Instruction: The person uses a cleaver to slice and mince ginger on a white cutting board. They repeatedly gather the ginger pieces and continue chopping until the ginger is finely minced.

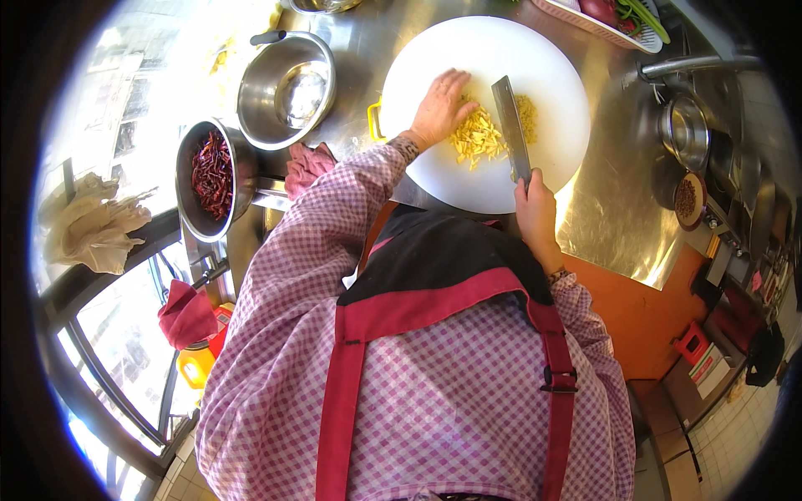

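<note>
A round white cutting board (426, 62) lies on the steel counter, a yellow handle at its left side. My right hand (537, 210) grips the handle of a cleaver (512, 125), whose blade stands nearly on edge over the board. Left of the blade is a pile of pale yellow cut strips (477, 139), perhaps ginger; to its right lies a finely chopped heap (526, 118) of similar colour. My left hand (440, 108) rests at the upper left edge of the strips, fingers extended and holding nothing visible. Its thumb points toward the pile.
Left of the board are an empty steel bowl (285, 91), a pink cloth (308, 168) and a steel bowl of dried red chillies (213, 175). A plastic basket (592, 25) with red onions and green vegetables stands at upper right. More steel bowls (686, 131) are at far right.
</note>
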The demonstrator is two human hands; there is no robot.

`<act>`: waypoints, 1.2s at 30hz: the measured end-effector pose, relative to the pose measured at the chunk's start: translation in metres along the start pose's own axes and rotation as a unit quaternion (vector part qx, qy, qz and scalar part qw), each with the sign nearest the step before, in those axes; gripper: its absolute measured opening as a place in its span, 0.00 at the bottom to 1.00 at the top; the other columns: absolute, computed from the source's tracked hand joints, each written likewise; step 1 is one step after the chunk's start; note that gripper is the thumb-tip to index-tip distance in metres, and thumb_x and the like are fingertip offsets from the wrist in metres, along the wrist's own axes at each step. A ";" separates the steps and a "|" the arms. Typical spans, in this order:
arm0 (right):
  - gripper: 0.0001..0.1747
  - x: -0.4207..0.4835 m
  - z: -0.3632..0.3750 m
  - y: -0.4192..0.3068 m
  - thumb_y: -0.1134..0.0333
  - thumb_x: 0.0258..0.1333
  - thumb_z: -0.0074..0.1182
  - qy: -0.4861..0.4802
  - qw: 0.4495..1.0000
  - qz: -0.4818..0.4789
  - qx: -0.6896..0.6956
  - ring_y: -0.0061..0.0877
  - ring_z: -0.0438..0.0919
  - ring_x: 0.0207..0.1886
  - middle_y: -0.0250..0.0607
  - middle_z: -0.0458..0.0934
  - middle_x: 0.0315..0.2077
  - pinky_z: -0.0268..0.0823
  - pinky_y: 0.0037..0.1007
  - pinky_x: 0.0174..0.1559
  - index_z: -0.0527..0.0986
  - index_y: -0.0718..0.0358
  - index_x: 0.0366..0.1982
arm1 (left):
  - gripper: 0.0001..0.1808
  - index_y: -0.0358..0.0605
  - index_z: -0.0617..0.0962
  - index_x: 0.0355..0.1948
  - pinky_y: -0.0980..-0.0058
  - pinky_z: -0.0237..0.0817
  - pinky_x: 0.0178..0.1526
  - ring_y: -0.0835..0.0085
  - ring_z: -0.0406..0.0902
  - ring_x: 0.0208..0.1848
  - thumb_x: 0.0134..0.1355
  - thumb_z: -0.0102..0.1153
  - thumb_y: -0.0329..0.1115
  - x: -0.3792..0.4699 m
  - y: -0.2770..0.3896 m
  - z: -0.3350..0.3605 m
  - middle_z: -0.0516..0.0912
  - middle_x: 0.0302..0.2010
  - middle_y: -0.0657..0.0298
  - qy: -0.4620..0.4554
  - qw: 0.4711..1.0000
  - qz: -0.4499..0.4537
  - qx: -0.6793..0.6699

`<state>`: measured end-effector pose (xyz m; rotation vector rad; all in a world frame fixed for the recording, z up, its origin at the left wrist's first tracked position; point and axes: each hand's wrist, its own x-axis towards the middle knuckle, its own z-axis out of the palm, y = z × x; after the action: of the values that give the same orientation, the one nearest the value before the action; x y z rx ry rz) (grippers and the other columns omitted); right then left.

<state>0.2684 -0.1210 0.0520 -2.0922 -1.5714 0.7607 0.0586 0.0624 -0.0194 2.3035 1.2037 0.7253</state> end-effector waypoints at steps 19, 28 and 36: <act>0.22 0.037 0.005 -0.042 0.65 0.72 0.55 -0.033 0.997 -0.068 -0.009 0.59 0.83 0.33 0.64 0.82 0.27 0.72 0.52 0.35 0.72 0.78 0.56 | 0.25 0.41 0.77 0.64 0.57 0.68 0.67 0.49 0.74 0.65 0.66 0.66 0.29 -0.096 0.023 -0.019 0.78 0.63 0.50 0.091 0.992 -0.061 -0.068; 0.20 0.040 0.013 -0.048 0.66 0.72 0.54 -0.039 0.995 -0.096 -0.009 0.59 0.82 0.32 0.65 0.81 0.27 0.72 0.53 0.34 0.72 0.77 0.53 | 0.27 0.41 0.75 0.65 0.55 0.68 0.67 0.48 0.72 0.66 0.65 0.67 0.32 -0.124 0.023 -0.027 0.76 0.63 0.50 0.092 0.990 -0.095 -0.039; 0.20 0.044 0.014 -0.062 0.66 0.72 0.53 -0.077 0.992 -0.095 -0.036 0.59 0.83 0.33 0.64 0.82 0.28 0.73 0.54 0.35 0.72 0.77 0.54 | 0.26 0.40 0.75 0.65 0.56 0.66 0.68 0.46 0.72 0.66 0.68 0.65 0.33 -0.126 0.023 -0.033 0.76 0.64 0.48 0.079 0.988 -0.122 -0.056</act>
<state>0.2235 -0.0612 0.0718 -1.9370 -1.8763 0.8251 -0.0091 -0.0508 -0.0111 1.9941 1.4448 0.8731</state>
